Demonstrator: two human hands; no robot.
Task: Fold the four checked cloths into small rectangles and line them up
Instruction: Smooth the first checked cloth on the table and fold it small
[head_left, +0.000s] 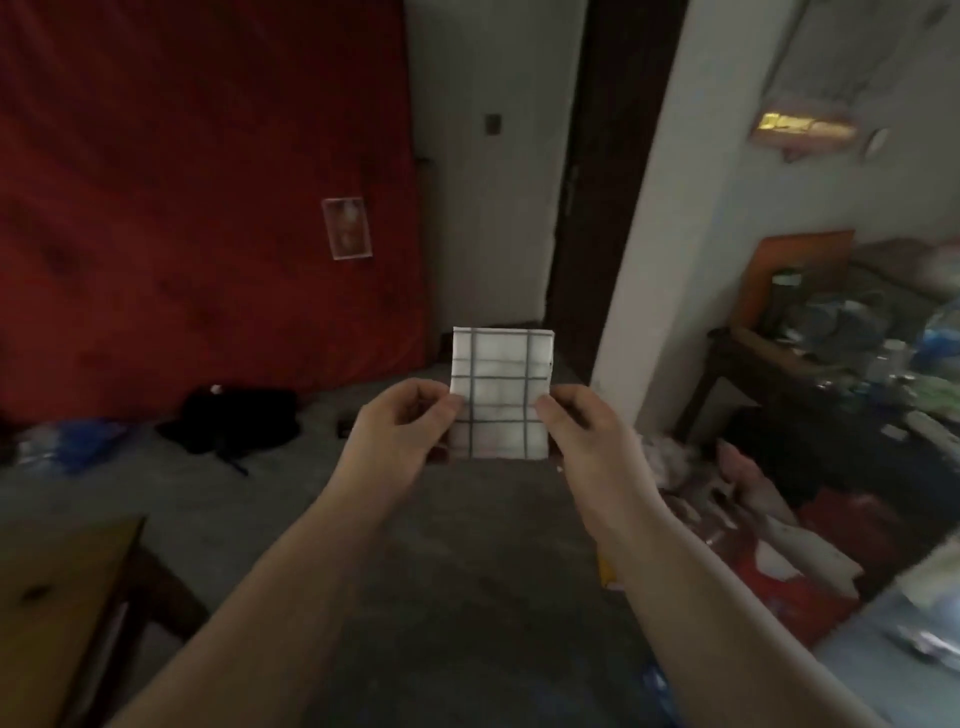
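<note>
The floor is bare grey, dim and mottled, running from the near edge to the far wall. A red drape covers the far left wall, with a small picture stuck on it. At its foot lies a black bag, and further left a blue heap. Right of the drape are a pale wall and a dark doorway, then a white pillar. A wooden table shows its corner at the near left. On the right stands a dark table piled with clutter, with red and white bags on the floor before it and a small shelf high on the wall.

The cloth, white with grey checks, is folded to a small rectangle and held upright in the air over the floor, mid-scene. The left hand pinches its left edge between thumb and curled fingers, and the right hand pinches its right edge the same way.

The whole view is soft and dark. The clutter on the right table is too blurred to name, as is the blue heap. The wooden table is cut off by the frame, and the cloth hides the floor behind it
</note>
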